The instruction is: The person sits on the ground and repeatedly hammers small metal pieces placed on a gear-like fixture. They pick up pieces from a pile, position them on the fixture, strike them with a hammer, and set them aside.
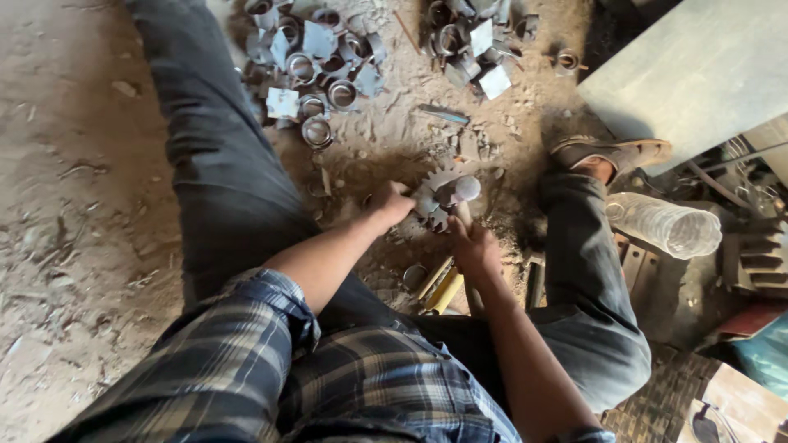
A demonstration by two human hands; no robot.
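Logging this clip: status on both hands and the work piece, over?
Left hand steadying toothed metal gear on dirt floor. Right hand shut on hammer, head over the gear. Loose metal rings beyond, not blocking.

Toothed metal part [433, 201] partly hidden by left hand [392, 202]; hammer handle [465, 220] covered by right hand [474, 248]; pile of rings [316, 57] cut off at top edge.

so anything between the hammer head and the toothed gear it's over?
Nothing visible. The right hand grips the hammer by its handle, and the head sits right over the toothed gear. The left hand holds the gear's left edge, its fingers close beside the head but not under it.
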